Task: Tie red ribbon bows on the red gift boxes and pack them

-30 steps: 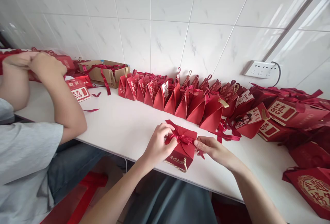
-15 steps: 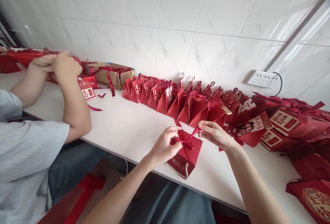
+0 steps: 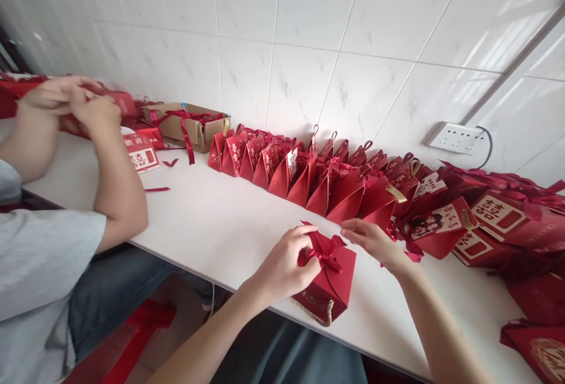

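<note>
A red gift box (image 3: 338, 290) with a twisted cream rope handle (image 3: 315, 316) rests at the table's front edge. On its top is a dark red ribbon bow (image 3: 329, 257). My left hand (image 3: 289, 263) curls over the box's left side, closed on the left part of the bow; what lies between the fingertips is partly hidden. To the right of the bow, my right hand (image 3: 377, 248) hovers just off the box with its fingers stretched out and no ribbon in them.
Behind the box stand rows of red gift boxes (image 3: 304, 178); more are piled at right (image 3: 516, 225). A cardboard box (image 3: 203, 136) holds ribbons. A co-worker's hands (image 3: 75, 101) work at left. A power socket (image 3: 457, 138) is on the tiled wall.
My right hand has let go of the ribbon end it was pulling, which now lies on the box as part of the bow. My left hand stays at the bow. The co-worker's hands moved left.
</note>
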`<action>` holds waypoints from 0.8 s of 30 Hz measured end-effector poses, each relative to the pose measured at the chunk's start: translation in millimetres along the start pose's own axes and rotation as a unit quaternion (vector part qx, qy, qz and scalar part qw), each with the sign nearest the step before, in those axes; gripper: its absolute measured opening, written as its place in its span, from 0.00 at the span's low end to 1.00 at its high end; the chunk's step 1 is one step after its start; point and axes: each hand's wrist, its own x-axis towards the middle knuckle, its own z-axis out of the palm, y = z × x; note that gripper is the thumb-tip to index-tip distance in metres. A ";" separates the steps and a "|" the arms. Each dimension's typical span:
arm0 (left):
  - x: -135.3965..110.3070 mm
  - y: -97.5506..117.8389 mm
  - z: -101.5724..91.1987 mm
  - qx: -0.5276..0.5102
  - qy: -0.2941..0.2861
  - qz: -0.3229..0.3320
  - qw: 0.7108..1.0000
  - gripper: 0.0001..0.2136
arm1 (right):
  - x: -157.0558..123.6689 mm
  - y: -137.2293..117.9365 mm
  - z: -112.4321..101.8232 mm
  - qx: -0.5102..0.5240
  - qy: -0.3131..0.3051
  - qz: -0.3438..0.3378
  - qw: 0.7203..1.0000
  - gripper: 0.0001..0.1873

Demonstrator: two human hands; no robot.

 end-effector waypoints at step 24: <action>-5.0 0.2 14.7 -0.012 0.047 -0.035 0.998 0.07 | -74.4 -15.7 39.6 -0.026 0.006 0.003 1.000 0.23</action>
